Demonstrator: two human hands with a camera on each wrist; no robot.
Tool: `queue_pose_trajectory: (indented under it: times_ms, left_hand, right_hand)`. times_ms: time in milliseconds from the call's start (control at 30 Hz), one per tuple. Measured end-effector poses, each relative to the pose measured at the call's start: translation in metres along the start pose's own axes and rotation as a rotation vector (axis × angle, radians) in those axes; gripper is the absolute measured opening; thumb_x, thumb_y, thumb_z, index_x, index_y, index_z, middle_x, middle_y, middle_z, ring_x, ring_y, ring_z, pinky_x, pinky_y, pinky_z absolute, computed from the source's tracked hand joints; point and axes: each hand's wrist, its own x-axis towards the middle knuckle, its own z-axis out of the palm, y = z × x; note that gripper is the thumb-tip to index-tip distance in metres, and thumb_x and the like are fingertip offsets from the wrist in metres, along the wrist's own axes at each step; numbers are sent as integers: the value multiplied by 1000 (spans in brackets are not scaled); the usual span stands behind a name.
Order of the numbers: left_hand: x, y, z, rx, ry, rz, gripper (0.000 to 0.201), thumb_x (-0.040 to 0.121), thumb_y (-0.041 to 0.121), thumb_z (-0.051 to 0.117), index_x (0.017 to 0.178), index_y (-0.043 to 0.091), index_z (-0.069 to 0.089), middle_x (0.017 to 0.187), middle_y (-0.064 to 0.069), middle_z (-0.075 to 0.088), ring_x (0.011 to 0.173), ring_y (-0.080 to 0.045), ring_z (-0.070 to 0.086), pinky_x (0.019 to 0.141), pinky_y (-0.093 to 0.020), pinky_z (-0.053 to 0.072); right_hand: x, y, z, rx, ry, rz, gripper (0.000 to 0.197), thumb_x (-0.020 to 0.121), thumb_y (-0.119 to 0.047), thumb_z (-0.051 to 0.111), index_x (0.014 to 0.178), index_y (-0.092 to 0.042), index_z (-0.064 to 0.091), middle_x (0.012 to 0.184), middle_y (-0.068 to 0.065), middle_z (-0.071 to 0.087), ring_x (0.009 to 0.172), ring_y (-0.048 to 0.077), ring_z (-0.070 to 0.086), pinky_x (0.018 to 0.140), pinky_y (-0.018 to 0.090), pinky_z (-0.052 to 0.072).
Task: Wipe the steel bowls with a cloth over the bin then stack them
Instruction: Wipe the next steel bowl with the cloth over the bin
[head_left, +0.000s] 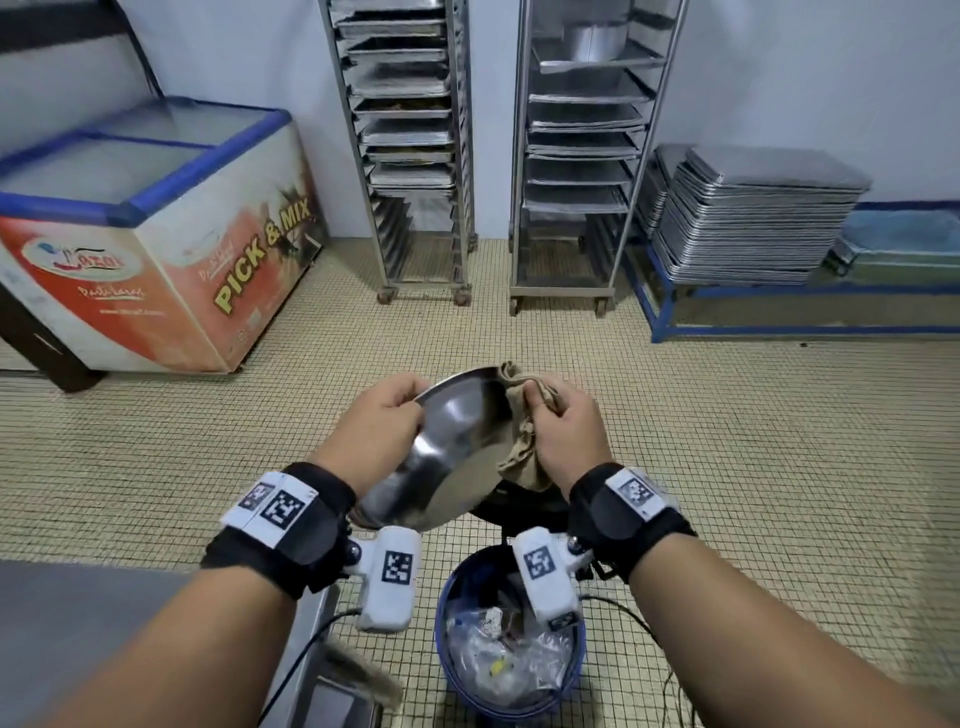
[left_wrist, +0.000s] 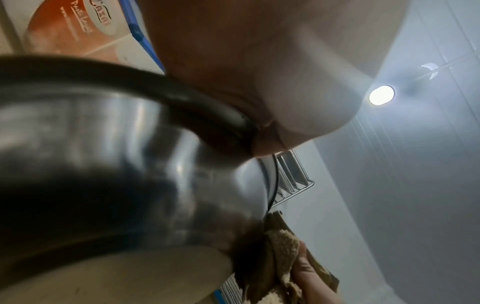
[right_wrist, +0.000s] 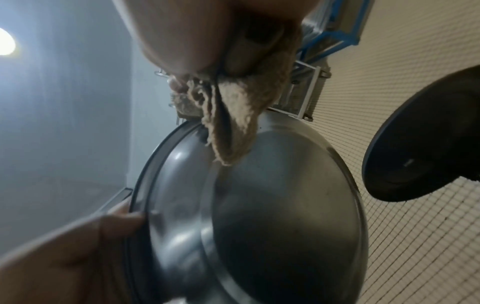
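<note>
In the head view, a steel bowl (head_left: 457, 447) is held tilted, out in front of the bin (head_left: 511, 634), its left rim pinched by the left hand (head_left: 379, 421). The cloth (head_left: 524, 426) is bunched in the curled fingers of the right hand (head_left: 563, 431) and draped over the bowl's right rim, so the surface to be wiped lies leftward of those fingers.

In the left wrist view, the rim is seen gripped, with the cloth at the far edge.

In the right wrist view, the cloth is pressed on the rim from above.
</note>
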Motion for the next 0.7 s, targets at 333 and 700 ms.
queue_pose_trajectory:
  times_ms: [333, 700]
  left_hand:
    - [-4, -3, 6, -24, 162, 185, 29, 104, 15, 56, 88, 31, 75, 85, 3, 75, 78, -7, 69, 64, -19, 53]
    - [-6, 9, -13, -399, 512, 279, 28, 101, 8, 59, 97, 30, 75, 80, 21, 75, 81, 5, 66, 78, -14, 52]
  right_hand:
    - [-13, -4, 6, -177, -88, -244, 22, 100, -15, 61, 119, -17, 71, 108, -12, 60, 100, -5, 57, 84, 3, 42]
    - [7, 27, 2, 123, 249, 322, 28, 105, -38, 52, 86, -21, 64, 97, 8, 74, 96, 31, 70, 90, 43, 57]
